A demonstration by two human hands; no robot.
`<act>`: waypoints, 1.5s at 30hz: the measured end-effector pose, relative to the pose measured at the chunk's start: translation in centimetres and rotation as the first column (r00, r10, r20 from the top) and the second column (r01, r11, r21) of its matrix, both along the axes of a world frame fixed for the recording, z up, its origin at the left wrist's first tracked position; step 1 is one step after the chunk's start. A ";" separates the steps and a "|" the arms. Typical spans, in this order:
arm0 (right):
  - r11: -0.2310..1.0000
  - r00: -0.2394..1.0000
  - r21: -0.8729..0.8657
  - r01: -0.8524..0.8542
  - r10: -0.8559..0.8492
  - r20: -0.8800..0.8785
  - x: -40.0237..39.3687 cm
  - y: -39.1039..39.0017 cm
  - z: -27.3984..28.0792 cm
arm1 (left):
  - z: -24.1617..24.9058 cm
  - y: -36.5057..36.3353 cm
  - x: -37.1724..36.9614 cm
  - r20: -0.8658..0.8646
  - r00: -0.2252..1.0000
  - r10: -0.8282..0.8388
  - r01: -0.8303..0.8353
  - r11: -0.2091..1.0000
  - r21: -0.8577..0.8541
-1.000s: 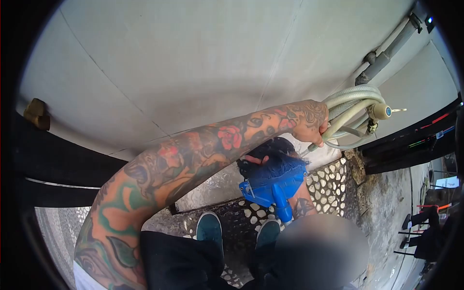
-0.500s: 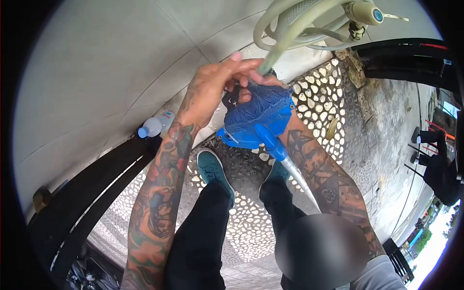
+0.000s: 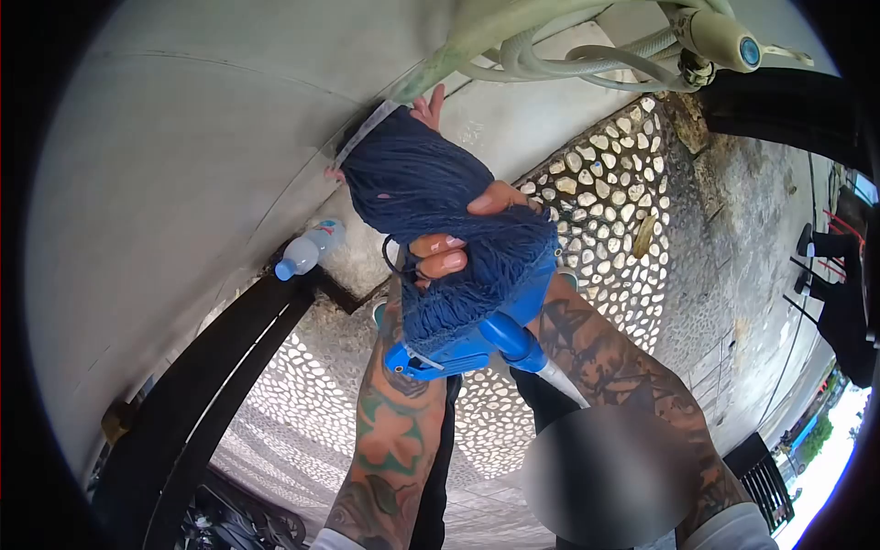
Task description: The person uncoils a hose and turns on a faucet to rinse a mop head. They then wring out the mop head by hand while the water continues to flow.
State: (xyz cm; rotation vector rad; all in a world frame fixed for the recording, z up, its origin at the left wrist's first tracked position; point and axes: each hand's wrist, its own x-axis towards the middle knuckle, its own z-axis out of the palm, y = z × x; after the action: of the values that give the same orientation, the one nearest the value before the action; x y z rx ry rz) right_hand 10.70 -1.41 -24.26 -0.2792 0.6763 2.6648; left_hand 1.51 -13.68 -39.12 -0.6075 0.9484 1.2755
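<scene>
A dark blue string mop (image 3: 412, 183) with a blue plastic head and a metal pole fills the middle of the view. Its strands stretch toward the upper left. My right hand (image 3: 440, 257) is closed round the strands near the head, thumb on one side and fingertips curled over the other. Behind the far end of the strands is my left hand (image 3: 428, 107), mostly hidden, with stretched-out fingers showing past their edges. A pale greenish hose (image 3: 440, 66) reaches down to that end of the mop, beside my left fingers.
More coiled hose (image 3: 587, 66) and a round beige fitting (image 3: 724, 41) are at the top right. A plastic bottle (image 3: 310, 249) stands at the left near a black bench (image 3: 197, 403). Pebbled paving (image 3: 610, 174) lies below. A person's dark-clothed legs (image 3: 839, 312) show far right.
The mop strands have been spread out toward the upper left. My left hand has moved from the hose to behind them. My right fingers now show round the strands; the mop head sits lower.
</scene>
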 end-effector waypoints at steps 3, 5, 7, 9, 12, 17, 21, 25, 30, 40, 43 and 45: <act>0.999 0.999 -0.027 -0.025 0.026 0.046 1.0 1.0 1.3 | 4.0 4.6 -4.8 -0.095 0.990 -0.102 0.105 0.994 0.034; 0.990 0.975 -0.012 -0.140 0.140 0.174 1.9 1.4 1.6 | 5.9 7.9 -8.1 -0.218 0.960 -0.173 0.185 0.982 0.036; 0.920 0.861 0.158 -0.359 0.261 0.438 2.4 1.3 2.1 | 7.3 10.5 -10.3 -0.332 0.904 -0.271 0.273 0.961 -0.042; 0.611 0.558 0.365 -0.702 0.154 0.816 0.8 0.0 0.9 | 6.5 11.2 -11.3 -0.429 0.793 -0.433 0.382 0.901 -0.204; 0.326 0.406 0.452 -0.830 -0.202 0.891 -0.9 -5.2 -4.7 | 6.5 10.5 -10.1 -0.606 0.174 -0.776 0.590 0.575 -0.567; 0.347 0.014 0.245 -0.905 -0.553 0.833 -5.6 -9.9 -5.4 | 11.5 12.6 -6.7 -0.329 -0.835 -0.440 0.356 0.023 -0.934; 0.435 -0.177 0.084 -0.896 -0.525 0.832 -9.0 -7.6 -2.5 | 7.8 16.7 -10.2 -0.135 -0.950 -0.282 0.192 -0.187 -0.963; 0.344 -0.071 0.142 -0.928 -0.539 0.839 -7.2 -8.5 -1.5 | 10.5 14.1 -10.0 -0.377 -0.782 -0.497 0.460 -0.051 -0.887; 0.381 -0.012 0.018 -0.924 -0.074 0.997 -7.4 -8.6 -4.5 | 13.4 11.6 -13.6 -0.474 0.565 -0.675 0.776 0.630 0.030; 0.795 0.867 0.573 0.198 -0.415 0.276 -5.8 -3.3 -5.0 | 5.8 -1.1 -8.4 -0.062 0.992 -0.107 0.098 0.987 -0.130; 0.966 0.932 0.189 0.177 -0.226 0.283 -3.4 -5.2 -1.6 | 6.3 1.4 -8.2 -0.002 0.982 -0.188 0.188 0.981 -0.058; 0.994 0.955 0.035 0.100 -0.106 0.278 -2.1 -5.7 0.9 | 8.2 3.8 -9.2 0.004 0.965 -0.261 0.261 0.965 -0.027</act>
State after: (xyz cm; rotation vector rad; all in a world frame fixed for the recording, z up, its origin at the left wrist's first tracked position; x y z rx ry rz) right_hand 8.60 -7.12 -23.38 -0.5859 0.5570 2.4658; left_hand -7.72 -9.85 -30.97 -0.4854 1.0107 1.0282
